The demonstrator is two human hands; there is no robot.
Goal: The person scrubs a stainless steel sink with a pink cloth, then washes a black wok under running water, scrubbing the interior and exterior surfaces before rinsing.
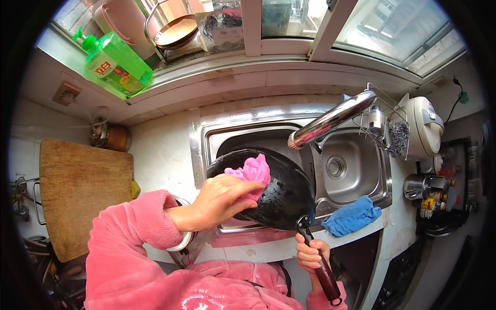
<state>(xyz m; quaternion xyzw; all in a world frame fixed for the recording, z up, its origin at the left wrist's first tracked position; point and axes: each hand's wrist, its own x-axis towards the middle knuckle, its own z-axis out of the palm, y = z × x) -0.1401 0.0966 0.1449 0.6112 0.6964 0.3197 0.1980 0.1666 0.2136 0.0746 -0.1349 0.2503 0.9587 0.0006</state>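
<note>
My right hand (314,252) grips the dark red-brown handle (326,277) of a black wok (286,193). The wok is tilted over the left basin of a stainless steel double sink (252,135), its dark surface wet and shiny in patches. In my left hand (221,197) is a bunched pink cloth (254,170), which lies against the wok. A folded blue cloth (352,217) rests on the sink's front edge, to the right of the wok. Above the basins reaches a chrome faucet (333,118); no water is seen coming from it.
A wooden cutting board (85,197) stands at the left. On the window ledge is a green dish soap bottle (116,64). Right of the sink are a wire rack (364,126) holding a steel scourer (399,137), a white rice cooker (420,126) and several seasoning bottles (430,203).
</note>
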